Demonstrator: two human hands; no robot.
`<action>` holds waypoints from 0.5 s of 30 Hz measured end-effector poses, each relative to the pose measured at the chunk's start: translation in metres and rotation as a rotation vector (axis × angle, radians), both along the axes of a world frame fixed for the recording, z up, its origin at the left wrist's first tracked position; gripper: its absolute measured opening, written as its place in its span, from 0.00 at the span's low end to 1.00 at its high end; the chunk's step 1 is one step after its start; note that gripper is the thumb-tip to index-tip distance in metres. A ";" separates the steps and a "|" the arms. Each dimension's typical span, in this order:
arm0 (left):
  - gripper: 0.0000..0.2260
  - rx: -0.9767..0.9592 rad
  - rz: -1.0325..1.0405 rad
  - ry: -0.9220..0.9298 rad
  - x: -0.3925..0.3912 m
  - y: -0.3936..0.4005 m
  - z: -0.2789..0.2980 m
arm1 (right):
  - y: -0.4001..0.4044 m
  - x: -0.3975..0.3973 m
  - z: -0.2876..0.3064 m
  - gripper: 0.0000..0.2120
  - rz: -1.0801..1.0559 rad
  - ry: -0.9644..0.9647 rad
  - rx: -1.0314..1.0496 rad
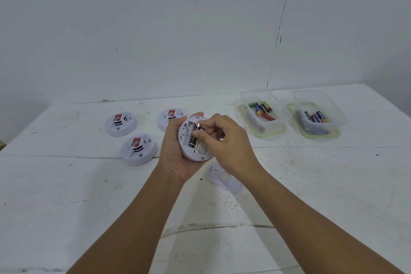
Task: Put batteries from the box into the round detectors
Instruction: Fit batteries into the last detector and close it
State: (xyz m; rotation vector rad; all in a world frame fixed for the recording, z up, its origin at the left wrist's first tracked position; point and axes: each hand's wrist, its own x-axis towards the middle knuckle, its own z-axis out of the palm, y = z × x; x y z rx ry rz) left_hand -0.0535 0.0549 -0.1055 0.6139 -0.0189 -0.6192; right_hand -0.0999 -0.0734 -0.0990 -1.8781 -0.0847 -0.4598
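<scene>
White tabletop (pixel 311 184), wall at far edge. Left hand (pixel 175 158) cradles open detector (pixel 191 140); right hand (pixel 222 140) pinches battery (pixel 193 139) into it. Battery box (pixel 260 113) far right; bare surface nearer.

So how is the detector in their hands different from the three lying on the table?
The held detector is cradled in the left hand, back side up, with its battery bay open and a battery showing; the right hand works at it. The three detectors on the table lie untouched, face up, showing red labels. All four are round and white.
</scene>
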 end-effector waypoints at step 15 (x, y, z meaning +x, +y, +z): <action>0.12 0.150 0.031 0.000 0.008 -0.015 0.003 | -0.003 0.000 -0.026 0.16 -0.154 -0.231 -0.452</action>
